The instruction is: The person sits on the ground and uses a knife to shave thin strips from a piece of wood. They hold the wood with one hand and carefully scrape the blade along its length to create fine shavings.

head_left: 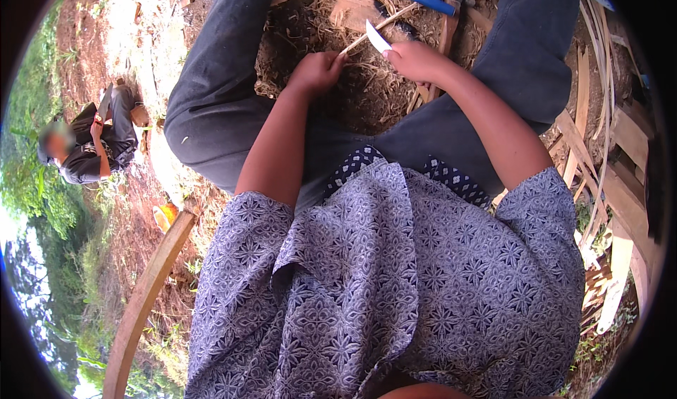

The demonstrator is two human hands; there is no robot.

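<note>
My left hand (315,73) is closed round the near end of a thin pale wooden stick (381,25), which slants up and to the right between my knees. My right hand (416,62) grips a knife, its fingers wrapped over the handle. The knife's pale blade (377,38) points up and left and crosses the stick, seemingly against it. Beyond my hands lies a tool with a blue handle (426,1) and a metal blade. A flat piece of wood (354,8) rests beside it among the shavings.
Wood shavings and dark soil (300,25) spread between my bent legs. Long wood strips and offcuts (620,194) pile up at the right. A curved wooden beam (148,297) stands at the lower left. Farther left, another person (99,142) sits on the ground holding a blade.
</note>
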